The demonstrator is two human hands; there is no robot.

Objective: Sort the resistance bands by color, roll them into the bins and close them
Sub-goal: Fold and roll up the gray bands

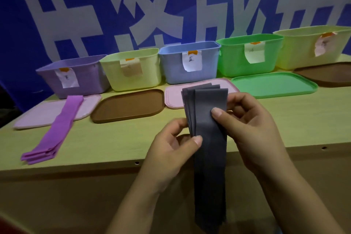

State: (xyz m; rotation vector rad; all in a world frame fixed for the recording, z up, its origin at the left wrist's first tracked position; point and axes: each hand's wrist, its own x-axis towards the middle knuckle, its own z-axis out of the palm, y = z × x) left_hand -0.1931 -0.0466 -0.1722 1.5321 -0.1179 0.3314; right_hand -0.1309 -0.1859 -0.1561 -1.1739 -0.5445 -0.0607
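Observation:
A stack of dark grey bands [207,104] stands upright between my hands, its upper ends fanned out and its lower part hanging below the table's front edge. My left hand [171,150] pinches the stack from the left with the thumb on the front band. My right hand [252,125] pinches it from the right, thumb on the front. A stack of purple bands [57,131] lies flat at the left, partly over a pink lid [38,118]. Five open bins stand at the back: purple [91,81], pale green [148,74], blue [171,68], green [233,61], pale yellow [296,51].
In front of the bins lie a brown lid [129,105], a second pink lid [173,99], a green lid [275,84] and another brown lid [326,75]. Each bin carries a paper label. A blue banner hangs behind. The table's front edge [95,166] runs below my hands.

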